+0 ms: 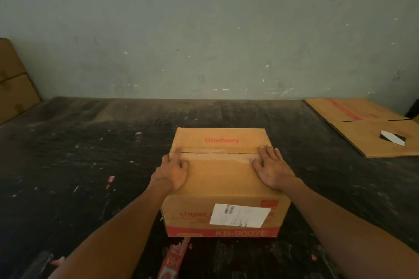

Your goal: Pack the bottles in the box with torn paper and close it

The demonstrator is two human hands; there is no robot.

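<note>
A brown cardboard box [221, 179] with red "Glodway" lettering and a white shipping label on its front stands on the dark table in the middle of the view. Its top flaps lie folded down and meet along a seam across the lid. My left hand [173, 171] rests flat on the left end of the lid, fingers spread near the seam. On the right end of the lid lies my right hand [272, 166], also flat. Neither hand grips anything. No bottles or torn paper show; the inside of the box is hidden.
A flattened cardboard sheet [371, 127] lies at the table's far right with a small white piece on it. More cardboard [13, 84] leans at the far left against the grey wall. A strip of red printed tape [174, 258] lies on the dark table [90, 154] before the box.
</note>
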